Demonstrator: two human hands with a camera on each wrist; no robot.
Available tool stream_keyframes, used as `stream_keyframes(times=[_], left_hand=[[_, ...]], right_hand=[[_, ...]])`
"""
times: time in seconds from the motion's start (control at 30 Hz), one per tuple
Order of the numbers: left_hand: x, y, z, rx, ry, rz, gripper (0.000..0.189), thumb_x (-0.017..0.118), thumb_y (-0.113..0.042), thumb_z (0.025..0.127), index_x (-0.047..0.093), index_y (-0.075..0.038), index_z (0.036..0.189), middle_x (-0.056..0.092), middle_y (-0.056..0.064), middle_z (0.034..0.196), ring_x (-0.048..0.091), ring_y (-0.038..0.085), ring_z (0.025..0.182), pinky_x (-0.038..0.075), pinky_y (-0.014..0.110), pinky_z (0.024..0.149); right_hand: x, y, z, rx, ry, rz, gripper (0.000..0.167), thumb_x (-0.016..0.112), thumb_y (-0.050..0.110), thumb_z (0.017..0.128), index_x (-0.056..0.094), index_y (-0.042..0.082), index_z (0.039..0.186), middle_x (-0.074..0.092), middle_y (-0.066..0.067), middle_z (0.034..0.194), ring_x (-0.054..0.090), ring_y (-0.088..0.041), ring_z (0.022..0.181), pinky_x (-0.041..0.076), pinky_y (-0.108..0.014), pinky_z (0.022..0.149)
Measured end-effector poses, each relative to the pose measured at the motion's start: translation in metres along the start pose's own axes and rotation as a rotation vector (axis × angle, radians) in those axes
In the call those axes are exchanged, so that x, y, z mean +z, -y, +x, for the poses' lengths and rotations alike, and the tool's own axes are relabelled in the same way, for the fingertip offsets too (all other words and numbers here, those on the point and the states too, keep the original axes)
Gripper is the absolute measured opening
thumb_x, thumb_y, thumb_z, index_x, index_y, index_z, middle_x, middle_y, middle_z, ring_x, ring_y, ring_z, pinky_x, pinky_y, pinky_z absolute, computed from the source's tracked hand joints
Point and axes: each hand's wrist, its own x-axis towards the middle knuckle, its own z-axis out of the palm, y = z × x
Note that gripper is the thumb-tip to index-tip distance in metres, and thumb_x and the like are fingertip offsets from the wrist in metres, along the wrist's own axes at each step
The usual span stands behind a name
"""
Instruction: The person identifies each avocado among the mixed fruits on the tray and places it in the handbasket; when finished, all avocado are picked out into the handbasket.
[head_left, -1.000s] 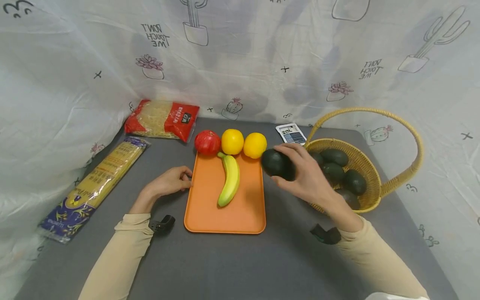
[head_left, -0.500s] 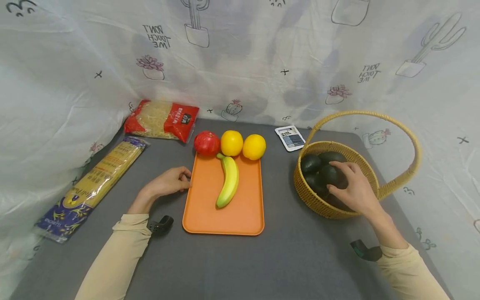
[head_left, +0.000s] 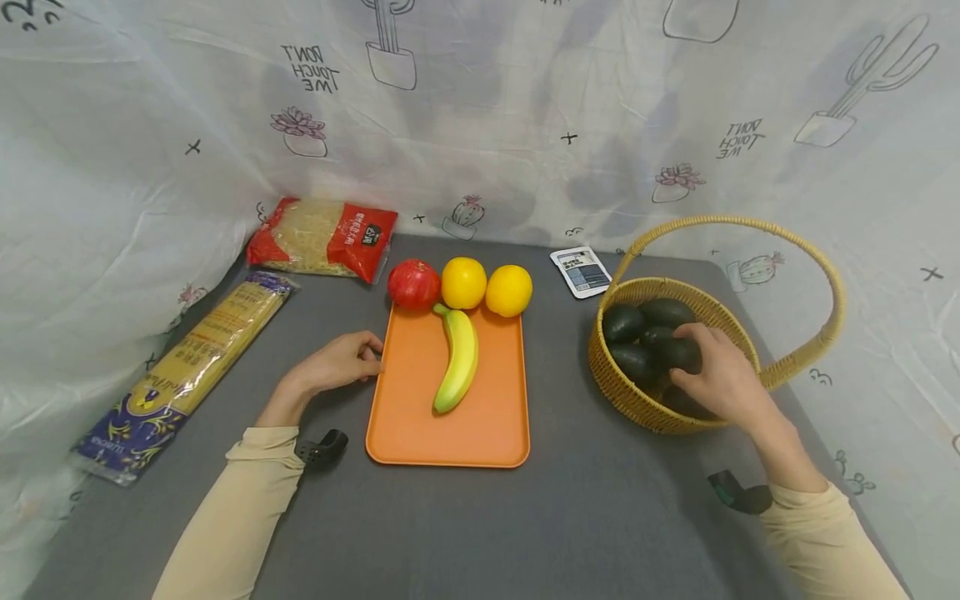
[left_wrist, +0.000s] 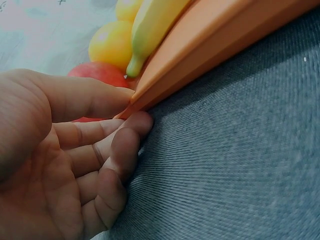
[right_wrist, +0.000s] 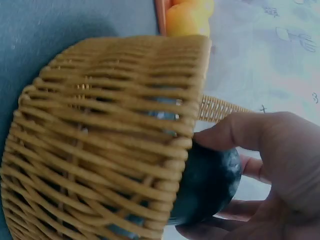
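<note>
My left hand [head_left: 337, 364] pinches the left rim of an orange tray [head_left: 450, 442]; in the left wrist view, the thumb lies on the rim and the fingers curl beneath. A banana [head_left: 459, 362] lies lengthwise on the tray. Along its far end sit a red pomegranate-like fruit [head_left: 414, 284] and two yellow round fruits [head_left: 464, 282]. On the right, my right hand [head_left: 723, 375] reaches into a wicker basket [head_left: 630, 400] and grips a dark avocado [right_wrist: 207, 180] between thumb and fingers, at the basket's rim. Several other avocados [head_left: 623, 322] lie around it.
The basket's tall handle [head_left: 731, 221] arches over its right side. Behind, near the cloth backdrop, lie a small white packet [head_left: 581, 272] and a red bag of dry noodles [head_left: 322, 237]. A long spaghetti pack [head_left: 187, 375] rests at the left.
My right hand has carried an avocado from beside the tray rightward into the basket, where it now grips one and has shifted slightly right. The left hand stays at the tray's rim.
</note>
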Motion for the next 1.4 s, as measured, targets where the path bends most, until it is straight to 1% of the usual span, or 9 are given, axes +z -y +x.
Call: stream_keyframes(times=[0.23,0.47,0.67,0.8,0.93,1.1,1.2,1.27,1.4], left_hand=[[0.000,-0.001,0.000,-0.011,0.001,-0.001,0.035,0.061,-0.009,0.089,0.053,0.008,0.119,0.058,0.007,0.080,0.053,0.015,0.067,0.041,0.027,0.063],[0.000,-0.004,-0.002,-0.002,-0.005,-0.003,0.035,0.061,-0.008,0.088,0.053,0.009,0.117,0.058,0.007,0.079,0.053,0.015,0.066,0.040,0.026,0.061],[0.000,-0.005,-0.003,0.014,-0.008,-0.009,0.034,0.061,-0.008,0.088,0.054,0.009,0.116,0.058,0.007,0.078,0.053,0.016,0.067,0.040,0.025,0.061],[0.000,-0.006,-0.005,0.026,-0.012,-0.009,0.033,0.062,-0.007,0.088,0.054,0.010,0.115,0.059,0.008,0.079,0.054,0.017,0.068,0.040,0.025,0.061],[0.000,-0.007,-0.005,0.024,-0.009,-0.005,0.033,0.062,-0.008,0.089,0.054,0.010,0.115,0.059,0.008,0.079,0.055,0.017,0.068,0.041,0.026,0.062],[-0.001,-0.007,-0.004,0.019,-0.005,0.003,0.033,0.062,-0.008,0.089,0.054,0.009,0.115,0.059,0.009,0.080,0.055,0.017,0.068,0.041,0.026,0.063],[-0.001,-0.007,-0.004,0.016,-0.002,0.003,0.033,0.062,-0.009,0.089,0.054,0.009,0.116,0.059,0.009,0.080,0.055,0.017,0.068,0.041,0.026,0.063],[-0.001,-0.007,-0.004,0.014,0.000,0.000,0.033,0.062,-0.009,0.089,0.054,0.009,0.116,0.059,0.008,0.080,0.054,0.016,0.068,0.041,0.026,0.062],[-0.001,-0.008,-0.005,0.010,0.001,0.001,0.033,0.062,-0.009,0.090,0.054,0.009,0.116,0.058,0.007,0.080,0.053,0.015,0.068,0.040,0.026,0.062]], right_hand=[[-0.006,0.001,0.004,0.083,0.075,-0.025,0.053,0.071,0.014,0.080,0.048,0.000,0.125,0.060,-0.033,0.117,0.059,-0.049,0.102,0.045,-0.059,0.080],[-0.013,0.003,0.012,0.061,0.180,-0.080,0.052,0.072,0.017,0.079,0.050,0.003,0.124,0.067,-0.026,0.102,0.063,-0.037,0.084,0.048,-0.051,0.071],[-0.019,0.006,0.019,0.048,0.242,-0.089,0.052,0.074,0.021,0.080,0.052,0.003,0.124,0.065,-0.027,0.113,0.063,-0.047,0.100,0.048,-0.056,0.079],[-0.022,0.003,0.022,0.063,0.265,-0.064,0.054,0.075,0.021,0.079,0.051,0.005,0.124,0.064,-0.028,0.116,0.061,-0.047,0.102,0.047,-0.055,0.080],[-0.027,-0.002,0.025,0.086,0.305,0.002,0.054,0.074,0.020,0.079,0.049,0.004,0.124,0.061,-0.028,0.120,0.059,-0.045,0.107,0.046,-0.053,0.083],[-0.030,-0.008,0.026,0.093,0.342,0.083,0.052,0.073,0.017,0.082,0.049,0.000,0.124,0.056,-0.028,0.128,0.052,-0.047,0.119,0.042,-0.058,0.092],[-0.029,-0.008,0.026,0.085,0.330,0.065,0.055,0.077,0.019,0.079,0.050,0.002,0.123,0.058,-0.027,0.126,0.053,-0.046,0.118,0.043,-0.059,0.093],[-0.028,-0.006,0.025,0.060,0.317,0.025,0.057,0.080,0.021,0.076,0.052,0.005,0.122,0.062,-0.024,0.121,0.057,-0.043,0.111,0.046,-0.056,0.089],[-0.026,0.001,0.024,-0.034,0.299,-0.040,0.055,0.083,0.018,0.072,0.057,0.007,0.119,0.067,-0.020,0.113,0.062,-0.038,0.102,0.048,-0.051,0.082]])
